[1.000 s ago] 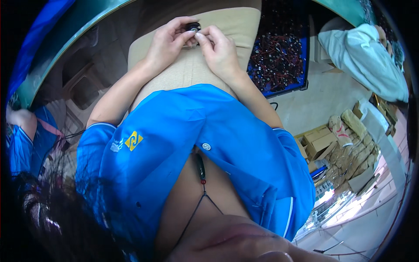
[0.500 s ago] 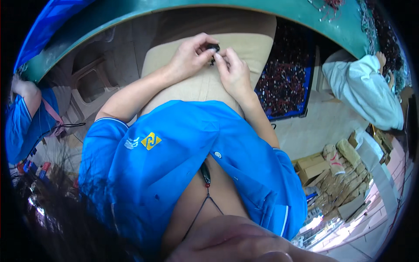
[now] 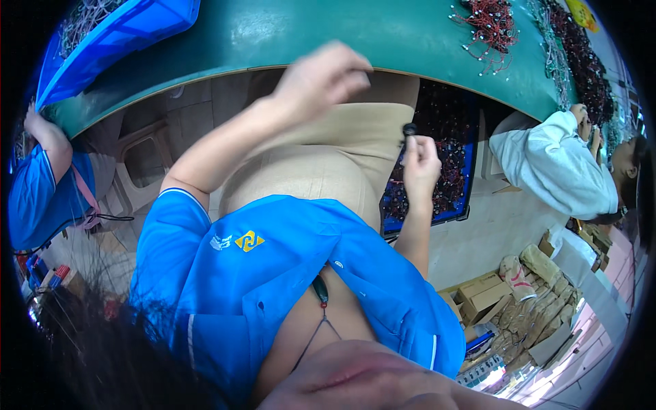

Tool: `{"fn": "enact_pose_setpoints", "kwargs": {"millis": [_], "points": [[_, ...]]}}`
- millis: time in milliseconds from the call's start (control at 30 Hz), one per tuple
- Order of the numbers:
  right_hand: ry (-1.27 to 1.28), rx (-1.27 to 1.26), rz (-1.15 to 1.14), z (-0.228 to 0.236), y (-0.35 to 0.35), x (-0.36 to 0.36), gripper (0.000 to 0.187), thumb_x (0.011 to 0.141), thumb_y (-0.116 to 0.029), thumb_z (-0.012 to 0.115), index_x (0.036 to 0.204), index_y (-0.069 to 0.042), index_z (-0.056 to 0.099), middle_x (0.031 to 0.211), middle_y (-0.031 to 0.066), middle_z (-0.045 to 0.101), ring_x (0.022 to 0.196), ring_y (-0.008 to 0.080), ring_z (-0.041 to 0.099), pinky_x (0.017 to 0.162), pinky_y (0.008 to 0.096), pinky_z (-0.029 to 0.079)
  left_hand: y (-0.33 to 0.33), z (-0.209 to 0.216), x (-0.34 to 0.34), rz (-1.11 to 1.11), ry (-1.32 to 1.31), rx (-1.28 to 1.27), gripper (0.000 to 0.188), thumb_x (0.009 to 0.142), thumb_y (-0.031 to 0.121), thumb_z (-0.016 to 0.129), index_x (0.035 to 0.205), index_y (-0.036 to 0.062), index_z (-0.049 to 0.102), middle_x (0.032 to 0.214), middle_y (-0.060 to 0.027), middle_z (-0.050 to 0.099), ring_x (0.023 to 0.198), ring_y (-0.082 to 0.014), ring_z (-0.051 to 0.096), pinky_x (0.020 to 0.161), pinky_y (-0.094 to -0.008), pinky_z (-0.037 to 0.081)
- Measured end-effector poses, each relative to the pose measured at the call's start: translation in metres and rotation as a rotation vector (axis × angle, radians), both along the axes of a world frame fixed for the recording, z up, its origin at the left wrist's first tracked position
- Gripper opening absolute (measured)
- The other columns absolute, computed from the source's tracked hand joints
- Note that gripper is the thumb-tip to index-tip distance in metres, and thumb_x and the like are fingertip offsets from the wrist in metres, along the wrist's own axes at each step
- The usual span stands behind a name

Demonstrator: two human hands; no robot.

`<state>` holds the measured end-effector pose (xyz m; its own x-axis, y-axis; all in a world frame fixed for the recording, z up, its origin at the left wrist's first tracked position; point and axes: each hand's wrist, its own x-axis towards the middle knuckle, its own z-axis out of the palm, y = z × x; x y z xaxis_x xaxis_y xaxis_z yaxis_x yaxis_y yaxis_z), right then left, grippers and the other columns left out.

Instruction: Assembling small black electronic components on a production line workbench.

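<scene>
My right hand [image 3: 421, 164] is raised beside my right thigh, pinching a small black bundle [image 3: 408, 130] that sticks up past the fingertips; its exact kind is too small to tell. Behind this hand, low on the right, stands a blue crate [image 3: 394, 223] full of dark and red wires with small pale ends. My left hand [image 3: 324, 74] is over the near edge of the green table [image 3: 266, 34], above my lap. Motion smears its fingers, and nothing can be made out in them.
A tangle of red wires [image 3: 490, 31] lies on the table, with green and dark red bundles farther right. A blue bin [image 3: 130, 41] sits at the far left. Co-workers are at both sides, one in a grey sleeve [image 3: 553, 157]. Cardboard boxes [image 3: 482, 295] stand behind, right.
My hands were together over my lap at the black bundle. They have parted: the left moved up toward the table, the right moved rightward with the bundle. More of the tabletop shows.
</scene>
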<state>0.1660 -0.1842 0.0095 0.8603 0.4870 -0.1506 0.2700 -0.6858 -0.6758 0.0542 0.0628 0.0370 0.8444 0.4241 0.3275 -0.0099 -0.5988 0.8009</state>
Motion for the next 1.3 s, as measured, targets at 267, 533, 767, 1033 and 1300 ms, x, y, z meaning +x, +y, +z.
{"fn": "enact_pose_setpoints", "kwargs": {"millis": [267,533,767,1033,1300], "points": [[-0.556,-0.297,-0.161,0.021,-0.031,0.062,0.016,0.091,-0.022,0.055,0.089,-0.009,0.064,0.081,0.0051,0.067,0.069,0.0235,0.06,0.065,0.033,0.046,0.184,-0.015,0.035,0.846,0.344,0.289,0.028,0.087,0.013,0.057,0.113,0.0032,0.056,0.101,-0.0169,0.054,0.085,-0.0337,0.055,0.079,-0.0398,0.047],[-0.473,0.13,-0.138,0.046,0.048,0.095,0.012,0.088,-0.02,0.06,0.088,-0.009,0.065,0.075,-0.0013,0.066,0.059,0.0164,0.055,0.058,0.0291,0.044,0.206,-0.005,0.055,0.509,0.532,0.245,0.022,0.089,0.016,0.06,0.108,0.0042,0.06,0.093,-0.0108,0.057,0.079,-0.0235,0.054,0.072,-0.032,0.045],[-1.019,0.198,0.131,0.047,0.131,0.164,0.01,0.085,-0.019,0.062,0.083,-0.01,0.063,0.077,0.001,0.064,0.067,0.0198,0.057,0.06,0.0314,0.045,0.185,0.0,0.048,0.521,0.387,0.107,0.023,0.09,0.022,0.065,0.103,0.004,0.063,0.082,-0.0043,0.061,0.07,-0.0112,0.053,0.064,-0.0208,0.043],[-1.091,-0.504,0.323,0.036,0.199,0.241,0.012,0.08,-0.017,0.056,0.083,-0.012,0.066,0.087,0.0104,0.057,0.083,0.0284,0.054,0.069,0.0381,0.045,0.143,0.01,0.01,0.342,-0.015,-0.236,0.013,0.086,0.015,0.067,0.097,0.0077,0.066,0.083,-0.003,0.059,0.068,-0.0111,0.05,0.062,-0.0239,0.043],[-1.404,-0.245,0.513,0.015,0.221,0.287,0.012,0.08,-0.019,0.052,0.077,-0.011,0.061,0.087,0.01,0.057,0.083,0.0282,0.053,0.069,0.0377,0.044,0.052,0.037,-0.039,-0.813,0.436,-0.441,0.013,0.08,0.001,0.066,0.089,0.0099,0.066,0.093,-0.0028,0.059,0.082,-0.0173,0.055,0.074,-0.0296,0.046]]}}
